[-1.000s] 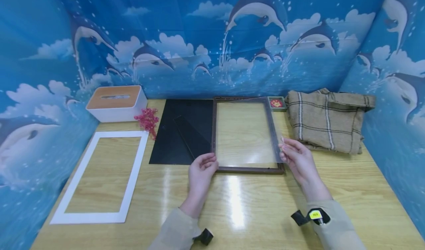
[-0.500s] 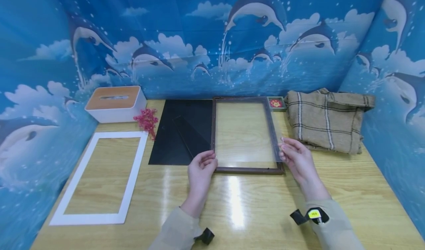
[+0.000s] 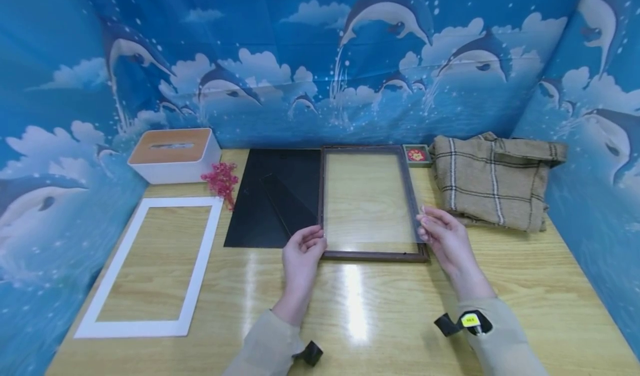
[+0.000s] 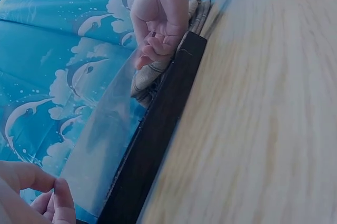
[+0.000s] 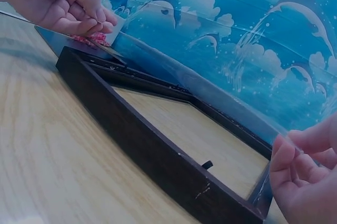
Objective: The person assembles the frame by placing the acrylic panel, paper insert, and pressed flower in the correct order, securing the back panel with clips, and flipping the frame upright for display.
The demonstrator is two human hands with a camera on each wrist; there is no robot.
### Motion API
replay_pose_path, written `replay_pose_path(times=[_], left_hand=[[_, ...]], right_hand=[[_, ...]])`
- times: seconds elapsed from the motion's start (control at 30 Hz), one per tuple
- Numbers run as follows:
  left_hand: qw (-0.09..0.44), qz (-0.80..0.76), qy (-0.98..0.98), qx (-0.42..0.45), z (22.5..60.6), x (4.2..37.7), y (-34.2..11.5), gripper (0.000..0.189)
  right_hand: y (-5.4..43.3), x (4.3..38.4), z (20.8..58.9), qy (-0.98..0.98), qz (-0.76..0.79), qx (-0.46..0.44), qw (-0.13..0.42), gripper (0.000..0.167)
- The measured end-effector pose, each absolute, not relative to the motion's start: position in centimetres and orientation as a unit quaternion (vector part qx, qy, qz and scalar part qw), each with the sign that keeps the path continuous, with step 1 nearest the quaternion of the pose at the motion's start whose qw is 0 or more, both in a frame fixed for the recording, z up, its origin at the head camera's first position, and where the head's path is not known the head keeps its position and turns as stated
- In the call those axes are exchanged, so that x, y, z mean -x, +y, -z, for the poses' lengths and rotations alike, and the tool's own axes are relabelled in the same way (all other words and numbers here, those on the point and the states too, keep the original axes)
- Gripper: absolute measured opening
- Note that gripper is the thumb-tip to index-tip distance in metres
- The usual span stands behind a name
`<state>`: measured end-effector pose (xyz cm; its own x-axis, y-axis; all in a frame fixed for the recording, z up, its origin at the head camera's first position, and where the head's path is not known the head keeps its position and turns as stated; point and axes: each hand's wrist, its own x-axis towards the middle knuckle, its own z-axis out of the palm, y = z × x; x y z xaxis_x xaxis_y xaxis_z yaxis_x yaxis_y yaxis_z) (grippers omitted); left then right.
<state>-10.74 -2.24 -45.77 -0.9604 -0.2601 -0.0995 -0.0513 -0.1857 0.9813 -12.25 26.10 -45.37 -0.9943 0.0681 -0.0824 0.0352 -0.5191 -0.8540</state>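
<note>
A clear plastic-like sheet (image 3: pixel 367 220) spans my two hands above a dark brown picture frame (image 3: pixel 375 256), which lies flat on the table. My left hand (image 3: pixel 303 256) pinches the sheet's near left corner between thumb and fingers, right by the frame's left side. At the near right corner, my right hand (image 3: pixel 447 248) pinches it too, just outside the frame. The right wrist view shows the sheet (image 5: pixel 210 92) raised over the open frame (image 5: pixel 142 134), with a small dark tab (image 5: pixel 207 164) on the inner edge. In the left wrist view the sheet (image 4: pixel 102 145) slants up from the frame.
Left of the frame lies a black backing board (image 3: pixel 255 215) with a stand leg (image 3: pixel 287 204). Farther left are a white mat border (image 3: pixel 145 328), pink flowers (image 3: pixel 221 180) and a tissue box (image 3: pixel 175 162). A small green box (image 3: pixel 416 156) and folded plaid cloth (image 3: pixel 490 181) sit right.
The sheet's near edge has shifted slightly away from me, and my right hand has moved a little left. Both hands keep their pinch; the frame has stayed in place.
</note>
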Motion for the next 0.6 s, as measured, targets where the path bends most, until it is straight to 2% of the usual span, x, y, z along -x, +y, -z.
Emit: replay_pose_path(times=[0.27,0.43,0.6], left_hand=[[0.058,0.749,-0.646,-0.133,46.31,10.75,-2.27,0.027],[0.053,0.748,-0.647,-0.138,46.47,10.68,-2.33,0.028],[0.05,0.743,-0.653,-0.138,46.36,10.65,-2.42,0.029]], right_hand=[[25.91,12.06,45.18,-0.524,-0.848,0.083,0.002,0.023],[25.81,11.92,44.91,-0.573,-0.814,0.098,-0.005,0.035],[25.71,11.84,44.81,-0.59,-0.801,0.096,-0.003,0.034]])
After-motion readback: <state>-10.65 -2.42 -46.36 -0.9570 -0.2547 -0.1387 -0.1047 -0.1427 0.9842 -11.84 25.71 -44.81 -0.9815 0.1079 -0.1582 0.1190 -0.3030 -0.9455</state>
